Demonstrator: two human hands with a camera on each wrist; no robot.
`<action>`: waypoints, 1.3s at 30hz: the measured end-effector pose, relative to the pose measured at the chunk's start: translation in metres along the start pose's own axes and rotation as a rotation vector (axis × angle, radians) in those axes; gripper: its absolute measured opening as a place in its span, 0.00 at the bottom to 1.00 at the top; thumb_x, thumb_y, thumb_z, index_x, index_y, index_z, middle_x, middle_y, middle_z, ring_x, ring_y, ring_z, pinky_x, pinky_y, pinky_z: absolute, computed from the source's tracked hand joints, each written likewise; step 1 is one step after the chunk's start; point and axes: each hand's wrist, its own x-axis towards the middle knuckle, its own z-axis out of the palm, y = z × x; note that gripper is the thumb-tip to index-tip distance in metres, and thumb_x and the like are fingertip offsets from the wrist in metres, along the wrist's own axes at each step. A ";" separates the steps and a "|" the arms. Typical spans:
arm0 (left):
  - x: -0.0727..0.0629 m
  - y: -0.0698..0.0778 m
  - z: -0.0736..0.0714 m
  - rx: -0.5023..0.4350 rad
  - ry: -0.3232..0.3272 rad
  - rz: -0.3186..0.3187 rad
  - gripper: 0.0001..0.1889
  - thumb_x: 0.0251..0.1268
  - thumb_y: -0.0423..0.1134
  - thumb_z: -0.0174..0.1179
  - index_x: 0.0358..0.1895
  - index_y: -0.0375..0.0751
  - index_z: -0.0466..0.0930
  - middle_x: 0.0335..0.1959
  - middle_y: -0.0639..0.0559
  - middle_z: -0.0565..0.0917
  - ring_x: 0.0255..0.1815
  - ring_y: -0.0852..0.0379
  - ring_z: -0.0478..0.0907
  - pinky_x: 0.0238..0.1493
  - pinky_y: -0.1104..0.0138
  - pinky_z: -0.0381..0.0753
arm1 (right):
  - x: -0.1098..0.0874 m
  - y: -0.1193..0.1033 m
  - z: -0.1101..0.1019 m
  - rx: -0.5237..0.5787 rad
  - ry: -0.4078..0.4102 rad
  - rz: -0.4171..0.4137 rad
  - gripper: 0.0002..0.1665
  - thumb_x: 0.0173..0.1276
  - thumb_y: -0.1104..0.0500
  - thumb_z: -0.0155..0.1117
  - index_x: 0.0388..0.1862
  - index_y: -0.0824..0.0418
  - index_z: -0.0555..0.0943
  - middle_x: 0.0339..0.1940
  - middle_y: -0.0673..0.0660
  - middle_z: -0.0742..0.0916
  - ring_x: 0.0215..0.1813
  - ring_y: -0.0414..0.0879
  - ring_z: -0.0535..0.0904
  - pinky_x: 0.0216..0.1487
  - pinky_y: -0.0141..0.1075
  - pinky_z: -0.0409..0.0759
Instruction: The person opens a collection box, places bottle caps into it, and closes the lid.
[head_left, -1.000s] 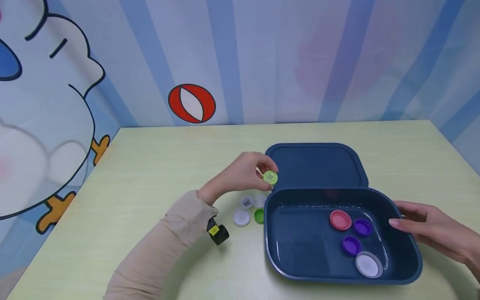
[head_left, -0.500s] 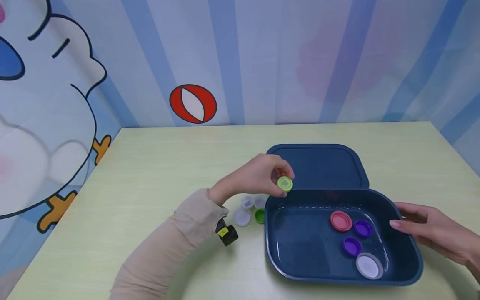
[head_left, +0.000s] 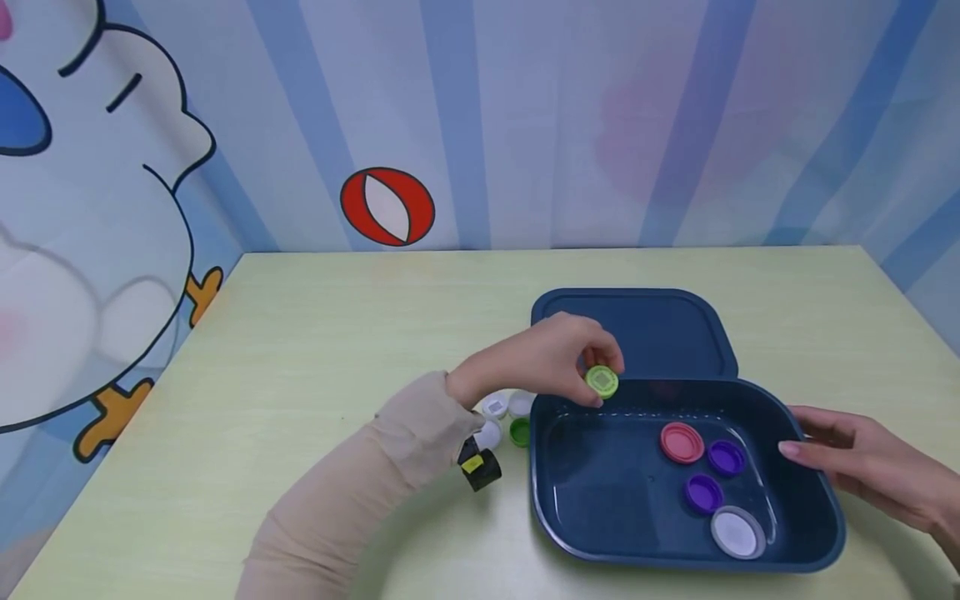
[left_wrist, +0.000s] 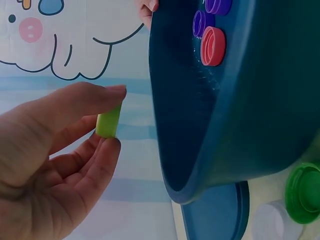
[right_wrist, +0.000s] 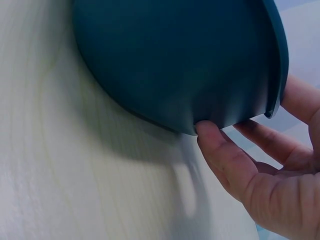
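The sleeved left arm [head_left: 367, 483] stretches forward and rightward, the left hand [head_left: 558, 357] pinching between thumb [left_wrist: 82, 100] and fingers [left_wrist: 102, 167]. The right hand [head_left: 870, 462] points leftward, its thumb [head_left: 813, 452] set apart from its fingers [head_left: 832, 414].

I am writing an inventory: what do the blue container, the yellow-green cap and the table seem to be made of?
Blue container: probably plastic, semi-glossy; its smooth walls catch bright reflections.
Yellow-green cap: likely plastic, fairly matte; its edge looks smooth, evenly coloured.
Table: wood or wood-look laminate; fine grain lines show.
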 end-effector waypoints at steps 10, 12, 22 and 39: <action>0.011 0.007 0.000 0.026 -0.097 0.027 0.16 0.51 0.34 0.69 0.45 0.37 0.81 0.40 0.51 0.80 0.38 0.61 0.74 0.40 0.79 0.73 | 0.000 -0.001 0.000 -0.012 0.000 0.012 0.45 0.73 0.52 0.50 0.70 0.78 0.41 0.65 0.78 0.63 0.50 0.47 0.77 0.48 0.45 0.79; 0.014 0.009 0.001 0.034 -0.124 0.043 0.16 0.51 0.33 0.69 0.45 0.36 0.81 0.40 0.52 0.80 0.38 0.61 0.74 0.40 0.79 0.72 | 0.000 -0.002 0.000 -0.011 0.001 0.010 0.44 0.73 0.52 0.50 0.70 0.79 0.41 0.64 0.78 0.63 0.49 0.47 0.77 0.48 0.45 0.79; 0.031 0.017 0.009 0.083 -0.268 0.036 0.14 0.52 0.34 0.68 0.44 0.39 0.81 0.38 0.55 0.80 0.37 0.62 0.72 0.38 0.79 0.72 | 0.000 -0.001 -0.001 -0.001 -0.004 0.009 0.44 0.73 0.53 0.50 0.70 0.79 0.41 0.64 0.77 0.64 0.49 0.45 0.77 0.48 0.45 0.79; 0.063 0.022 0.038 0.100 -0.400 0.016 0.14 0.50 0.34 0.70 0.41 0.42 0.80 0.36 0.57 0.78 0.37 0.64 0.70 0.37 0.81 0.71 | 0.002 -0.001 -0.001 -0.022 0.005 0.024 0.45 0.73 0.52 0.50 0.69 0.79 0.41 0.65 0.78 0.62 0.49 0.46 0.77 0.48 0.45 0.79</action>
